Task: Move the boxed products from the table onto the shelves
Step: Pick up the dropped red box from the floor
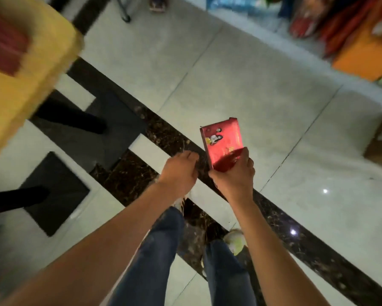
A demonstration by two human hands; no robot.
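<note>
1. Fingers (244, 156) of the right hand (233, 177) are curled round the lower end of a red box (222, 143), which is gripped from below and held upright in the air above the floor (263, 102), touching neither bench nor shelf.
2. Loosely curled fingers are seen on the left hand (180, 171), which is held just beside the box without touching it; nothing is grasped in it.
3. At the upper left, the near corner of a yellow bench (20, 91) is shown, heavily blurred. A stack of dark red shapes (4, 38) is carried on it toward its far edge; these are judged to be further boxed products, though blur prevents a count.
4. No shelves can be made out. Orange and red goods (362, 40) are seen at the upper right, too blurred to be identified.
5. Both legs in blue jeans (154, 257) are visible below the arms, over a dark marbled strip in the tiled floor.
6. Progress is judged as mid-carry for one box: it is off the bench but not yet placed. More stock appears to be left on the bench, so the task is far from complete.
</note>
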